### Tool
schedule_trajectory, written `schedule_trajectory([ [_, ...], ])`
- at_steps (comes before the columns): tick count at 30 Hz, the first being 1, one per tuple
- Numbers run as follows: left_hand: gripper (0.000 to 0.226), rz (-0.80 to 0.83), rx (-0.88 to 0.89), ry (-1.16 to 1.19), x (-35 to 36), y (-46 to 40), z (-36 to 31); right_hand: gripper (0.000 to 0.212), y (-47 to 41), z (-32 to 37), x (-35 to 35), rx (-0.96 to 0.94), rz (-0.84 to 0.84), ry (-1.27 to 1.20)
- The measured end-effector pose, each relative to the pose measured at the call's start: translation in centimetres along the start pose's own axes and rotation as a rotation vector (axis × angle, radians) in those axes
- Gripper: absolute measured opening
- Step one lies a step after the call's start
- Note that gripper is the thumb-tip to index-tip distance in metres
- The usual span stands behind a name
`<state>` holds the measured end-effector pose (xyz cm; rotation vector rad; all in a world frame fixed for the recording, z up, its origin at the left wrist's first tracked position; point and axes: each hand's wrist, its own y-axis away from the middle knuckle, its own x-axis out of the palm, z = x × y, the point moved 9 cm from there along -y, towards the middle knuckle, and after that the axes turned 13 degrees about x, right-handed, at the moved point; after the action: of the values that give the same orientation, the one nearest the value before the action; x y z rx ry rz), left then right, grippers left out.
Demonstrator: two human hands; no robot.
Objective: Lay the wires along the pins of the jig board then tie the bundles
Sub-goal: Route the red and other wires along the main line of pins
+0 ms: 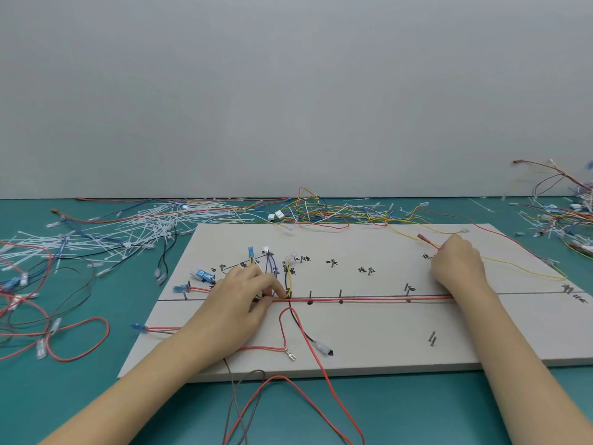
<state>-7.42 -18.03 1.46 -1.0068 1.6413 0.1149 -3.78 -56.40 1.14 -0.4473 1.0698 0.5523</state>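
The pale jig board (369, 342) lies on the teal table, with dark pins and handwritten labels along a drawn line. A red wire bundle (369, 299) runs along that line between my hands. My left hand (247, 293) pinches the bundle with thumb and fingers beside a pin (289, 293), where yellow, black and purple wires (272, 264) branch upward. My right hand (457, 263) grips a red wire with a terminal end (425, 239) at the bundle's right end. Loose red and black wires (308, 335) trail off the board's front edge.
A heap of white cable ties (128, 229) lies at the back left. Tangled spare wires (321, 210) sit behind the board, more wires (564, 213) at the far right, and red loops (77, 338) at the left. A grey wall rises behind the table.
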Motion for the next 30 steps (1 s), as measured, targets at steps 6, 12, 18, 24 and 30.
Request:
schedule_trajectory([
  [6,0.03,-0.001,0.004,-0.003,0.0,-0.1,0.2,0.029,-0.1,-0.4,-0.1,0.023,-0.006,-0.052],
  [12,0.028,-0.003,0.001,-0.001,0.1,-0.1,0.2,0.035,-0.9,-0.9,-0.4,0.03,-0.026,-0.058],
  [18,0.027,-0.003,-0.008,0.006,0.1,0.0,0.3,0.05,-1.4,-0.4,0.4,0.01,0.048,0.037],
  [24,0.028,-0.003,-0.006,0.009,0.2,0.0,0.4,0.012,-1.7,0.4,1.1,-0.117,0.161,0.043],
  [30,0.028,-0.003,-0.012,0.013,0.2,0.0,0.4,0.022,-2.4,-0.8,0.5,-0.09,0.123,-0.016],
])
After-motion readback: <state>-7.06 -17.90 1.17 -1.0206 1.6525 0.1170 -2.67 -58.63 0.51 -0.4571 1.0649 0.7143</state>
